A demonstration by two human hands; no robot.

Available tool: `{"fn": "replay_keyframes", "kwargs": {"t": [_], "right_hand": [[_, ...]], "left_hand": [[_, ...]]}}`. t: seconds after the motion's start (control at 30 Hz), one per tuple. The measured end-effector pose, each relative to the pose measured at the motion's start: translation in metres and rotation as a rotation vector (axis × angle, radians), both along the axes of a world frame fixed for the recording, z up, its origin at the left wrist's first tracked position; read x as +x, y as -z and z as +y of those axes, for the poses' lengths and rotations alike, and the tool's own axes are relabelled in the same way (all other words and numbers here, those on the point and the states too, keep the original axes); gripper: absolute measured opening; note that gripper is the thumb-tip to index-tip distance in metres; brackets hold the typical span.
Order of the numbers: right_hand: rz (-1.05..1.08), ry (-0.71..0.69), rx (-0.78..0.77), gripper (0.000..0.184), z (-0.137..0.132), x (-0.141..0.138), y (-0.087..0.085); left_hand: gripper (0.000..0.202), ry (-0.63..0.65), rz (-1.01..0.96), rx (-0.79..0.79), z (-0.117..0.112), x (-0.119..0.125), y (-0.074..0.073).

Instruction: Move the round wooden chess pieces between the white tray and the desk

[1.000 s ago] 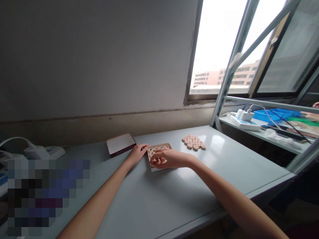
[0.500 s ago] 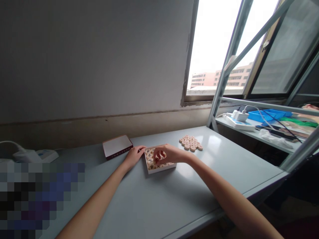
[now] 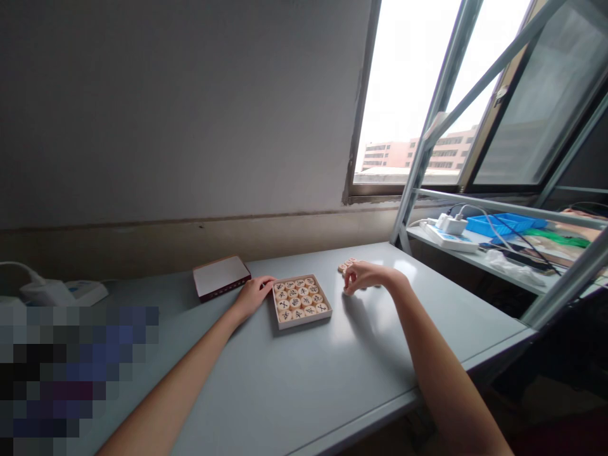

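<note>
“Table [image 3: 266, 380] first: what is on it?”
“An open white box [image 3: 306, 322] mid-table, sixteen round pieces [image 3: 294, 303] inside, four by four; a lid [image 3: 221, 277] to its left.”
“And nearby?”
“The left hand [image 3: 253, 297] touches the box's left corner; I cannot tell if it grips. The right hand [image 3: 368, 277], fingertips together, is beside loose pieces [image 3: 345, 266]; whether it holds one is hidden.”

I faced a grey wall [image 3: 180, 114], with a window [image 3: 403, 76] to my right showing pink buildings [image 3: 387, 154], a metal frame [image 3: 407, 199] before it, a shelf [image 3: 477, 259] bearing a white power strip [image 3: 458, 240] and a blue tray [image 3: 482, 227], and white plugs [image 3: 47, 292] far left.
</note>
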State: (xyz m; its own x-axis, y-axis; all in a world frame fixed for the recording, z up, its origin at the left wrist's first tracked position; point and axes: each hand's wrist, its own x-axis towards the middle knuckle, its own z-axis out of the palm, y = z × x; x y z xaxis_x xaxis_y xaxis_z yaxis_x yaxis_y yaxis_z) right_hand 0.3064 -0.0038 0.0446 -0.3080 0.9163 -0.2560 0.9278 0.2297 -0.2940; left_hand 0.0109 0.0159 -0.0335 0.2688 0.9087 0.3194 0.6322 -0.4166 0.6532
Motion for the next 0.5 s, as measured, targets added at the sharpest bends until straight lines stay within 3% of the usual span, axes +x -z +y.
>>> {"fn": "replay_keyframes", "kwargs": {"t": [0.13, 0.37, 0.5], "right_hand": [[-0.014, 0.034, 0.025, 0.021, 0.004, 0.005, 0.006], [-0.102, 0.013, 0.090, 0.018, 0.000, 0.005, 0.000], [0.033, -0.109, 0.224, 0.017, 0.001, -0.018, 0.002]], "left_hand": [[0.036, -0.003, 0.001, 0.003, -0.001, 0.000, -0.001], [0.036, 0.008, -0.010, 0.008, -0.001, 0.000, -0.001], [0.036, 0.007, -0.011, -0.002, -0.001, 0.000, -0.001]]}}
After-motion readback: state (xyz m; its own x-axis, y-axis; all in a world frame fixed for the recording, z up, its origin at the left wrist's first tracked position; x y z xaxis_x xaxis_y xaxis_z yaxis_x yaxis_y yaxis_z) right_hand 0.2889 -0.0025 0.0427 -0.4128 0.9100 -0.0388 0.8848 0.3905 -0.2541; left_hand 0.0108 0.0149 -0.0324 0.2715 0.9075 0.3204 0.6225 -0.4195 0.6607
